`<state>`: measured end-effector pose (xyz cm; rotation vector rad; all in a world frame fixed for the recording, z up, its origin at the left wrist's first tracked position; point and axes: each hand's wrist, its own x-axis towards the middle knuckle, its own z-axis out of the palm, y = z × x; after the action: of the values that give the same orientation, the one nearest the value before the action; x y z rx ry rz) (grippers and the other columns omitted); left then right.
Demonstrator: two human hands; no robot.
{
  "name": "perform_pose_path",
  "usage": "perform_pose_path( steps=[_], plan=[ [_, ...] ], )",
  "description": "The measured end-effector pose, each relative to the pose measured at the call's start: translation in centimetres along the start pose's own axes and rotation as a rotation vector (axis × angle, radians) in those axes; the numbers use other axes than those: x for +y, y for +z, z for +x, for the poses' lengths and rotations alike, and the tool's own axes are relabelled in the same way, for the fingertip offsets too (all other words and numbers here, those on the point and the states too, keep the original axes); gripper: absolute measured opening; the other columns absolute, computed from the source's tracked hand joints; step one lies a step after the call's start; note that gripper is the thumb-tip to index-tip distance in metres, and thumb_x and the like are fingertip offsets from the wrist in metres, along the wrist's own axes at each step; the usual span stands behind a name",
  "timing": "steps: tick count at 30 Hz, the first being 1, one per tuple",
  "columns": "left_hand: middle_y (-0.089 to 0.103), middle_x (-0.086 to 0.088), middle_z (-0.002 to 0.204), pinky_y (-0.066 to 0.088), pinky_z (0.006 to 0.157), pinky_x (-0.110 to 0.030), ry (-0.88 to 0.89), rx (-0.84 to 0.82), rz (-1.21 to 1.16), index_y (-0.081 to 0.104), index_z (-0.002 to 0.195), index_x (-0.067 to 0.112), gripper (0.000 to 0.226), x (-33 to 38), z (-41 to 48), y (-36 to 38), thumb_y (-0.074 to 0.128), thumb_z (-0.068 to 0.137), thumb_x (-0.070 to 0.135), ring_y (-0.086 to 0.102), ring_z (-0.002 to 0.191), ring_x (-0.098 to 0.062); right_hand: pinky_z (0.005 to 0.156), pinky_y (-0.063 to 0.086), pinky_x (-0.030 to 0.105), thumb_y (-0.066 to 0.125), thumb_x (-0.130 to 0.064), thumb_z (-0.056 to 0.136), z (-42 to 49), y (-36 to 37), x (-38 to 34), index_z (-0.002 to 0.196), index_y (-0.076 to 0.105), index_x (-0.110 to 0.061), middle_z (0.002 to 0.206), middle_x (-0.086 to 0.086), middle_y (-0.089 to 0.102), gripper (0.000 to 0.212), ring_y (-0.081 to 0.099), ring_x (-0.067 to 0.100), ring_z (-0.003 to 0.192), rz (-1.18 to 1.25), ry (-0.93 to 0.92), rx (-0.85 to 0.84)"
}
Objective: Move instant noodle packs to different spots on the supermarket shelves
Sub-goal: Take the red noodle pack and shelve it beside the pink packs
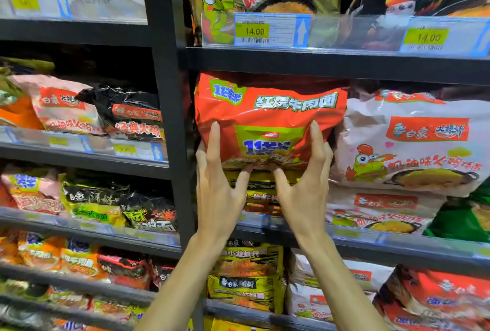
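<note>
Left hand (220,185), right hand (305,185), both gripping red noodle pack (270,113), pink pack (413,145) just beside, black shelves (318,65), price tags (254,31)

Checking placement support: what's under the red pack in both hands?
A yellow-and-black pack lies below the red pack, showing between the left hand and right hand. Its sides are covered by the hands; contact can't be told.

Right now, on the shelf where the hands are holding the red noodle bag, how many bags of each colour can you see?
red pack, held by the left hand and right hand: 1
pale pink packs, one on top of the other: 2
yellow-and-black pack, partly hidden under the red one: 1
green pack, cut off at the right edge: 1
Total: 5
</note>
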<state>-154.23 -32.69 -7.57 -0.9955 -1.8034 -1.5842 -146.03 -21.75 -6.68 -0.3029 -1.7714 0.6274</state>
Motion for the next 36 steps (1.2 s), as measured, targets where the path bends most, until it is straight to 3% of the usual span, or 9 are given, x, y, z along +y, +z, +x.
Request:
perform_pose_path(
  steps=[2,5,8,13,18,21,23,26,36],
  plan=[
    [0.038,0.011,0.153,0.035,0.116,-0.052,0.002,0.015,-0.004,0.003,0.154,0.048,0.105,0.2,-0.3,0.0,0.072,0.090,-0.001,0.022,0.153,-0.047,0.111,0.037,0.055,0.074,0.000,0.082,-0.3,0.0,0.0,0.150,0.013,-0.046,0.152,0.013,0.032,0.102,0.030,0.030,0.145,-0.001,-0.030,0.031],
    [0.034,0.013,0.150,0.029,0.113,-0.020,0.033,0.044,-0.002,0.003,0.154,0.045,0.107,0.7,-0.8,-0.2,0.070,0.088,-0.006,0.029,0.148,-0.034,0.112,0.035,0.053,0.075,0.002,0.081,-1.2,-0.2,-0.3,0.149,0.017,-0.045,0.149,0.009,0.035,0.101,0.031,0.022,0.143,-0.019,-0.059,0.072],
    [0.036,0.002,0.152,0.030,0.110,-0.018,0.033,0.050,-0.003,0.006,0.155,0.045,0.106,1.2,-1.3,-0.8,0.070,0.088,-0.006,0.035,0.146,-0.030,0.114,0.033,0.051,0.076,0.001,0.081,-2.1,-0.7,-0.6,0.149,0.019,-0.044,0.146,-0.004,0.032,0.100,0.027,0.010,0.144,-0.023,-0.091,0.085],
    [0.010,0.040,0.156,0.015,0.117,-0.006,0.084,0.040,-0.064,0.012,0.157,0.040,0.099,1.3,-2.3,-2.2,0.072,0.090,-0.002,0.016,0.155,-0.002,0.109,0.040,0.051,0.081,-0.011,0.082,-2.8,-2.2,-1.5,0.150,0.023,-0.040,0.143,0.003,0.038,0.094,0.042,0.027,0.134,-0.046,-0.164,0.100],
    [0.011,0.043,0.157,0.017,0.118,-0.008,0.098,0.018,-0.101,0.019,0.158,0.029,0.092,1.7,-2.6,-3.5,0.075,0.091,0.002,0.016,0.150,0.011,0.109,0.038,0.023,0.080,-0.017,0.084,-3.3,-3.5,-2.9,0.151,0.028,-0.032,0.144,0.013,0.042,0.086,0.045,0.022,0.135,-0.035,-0.144,0.061],
    [0.015,0.036,0.158,0.019,0.120,-0.011,0.070,-0.022,-0.120,0.017,0.158,0.027,0.089,1.8,-2.6,-4.2,0.073,0.093,0.004,0.019,0.151,0.007,0.108,0.029,0.007,0.080,-0.020,0.084,-3.2,-3.8,-3.3,0.152,0.028,-0.030,0.146,0.013,0.038,0.086,0.033,-0.002,0.138,-0.058,-0.143,0.007],
    [0.016,0.035,0.155,0.017,0.118,-0.008,0.062,-0.043,-0.125,0.019,0.157,0.026,0.086,1.9,-2.3,-4.4,0.072,0.093,0.004,0.018,0.148,0.013,0.113,0.032,0.015,0.082,-0.021,0.082,-2.8,-4.2,-3.0,0.152,0.028,-0.030,0.145,0.010,0.037,0.089,0.032,-0.004,0.138,-0.059,-0.145,-0.033],
    [0.020,0.034,0.147,0.017,0.113,-0.002,0.047,-0.064,-0.128,0.021,0.156,0.028,0.084,2.2,-2.0,-4.6,0.071,0.093,0.004,0.017,0.140,0.023,0.113,0.037,0.048,0.084,-0.024,0.079,-1.9,-5.2,-2.0,0.153,0.026,-0.030,0.145,0.006,0.040,0.094,0.040,0.023,0.138,-0.109,-0.172,-0.079],
    [0.032,0.030,0.140,0.027,0.111,-0.005,0.027,-0.025,-0.158,0.023,0.155,0.035,0.077,2.5,-1.8,-4.6,0.064,0.099,0.004,0.033,0.133,0.018,0.106,0.039,0.058,0.082,-0.040,0.075,-0.4,-6.7,-1.4,0.151,0.019,-0.049,0.144,-0.005,0.042,0.099,0.045,0.018,0.132,-0.175,-0.189,-0.157]
  ],
)
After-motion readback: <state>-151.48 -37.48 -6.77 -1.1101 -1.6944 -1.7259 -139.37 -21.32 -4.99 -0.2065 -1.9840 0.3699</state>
